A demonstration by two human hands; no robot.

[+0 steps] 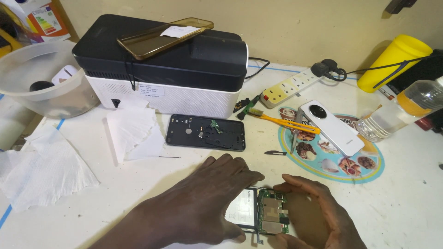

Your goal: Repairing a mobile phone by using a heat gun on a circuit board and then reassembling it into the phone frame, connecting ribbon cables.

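Observation:
An opened phone (pixel 258 213) lies at the near edge of the white table, its green circuit board and white battery exposed. My left hand (pixel 203 203) rests over its left part, fingers curled on the battery side. My right hand (pixel 314 207) grips the phone's right end, thumb and fingers around the board. A dark phone back frame (pixel 205 132) with small loose parts on it lies just beyond my hands.
A black-and-white machine (pixel 166 64) stands at the back with a brown phone case (pixel 161 37) on top. White phone back (pixel 332 127), yellow brush (pixel 281 121), tweezers and blade sit on a round mat (pixel 364 170). Tissues (pixel 46 170), bowl (pixel 41 78), power strip (pixel 288 87), bottle (pixel 401 115), yellow cup (pixel 392 60).

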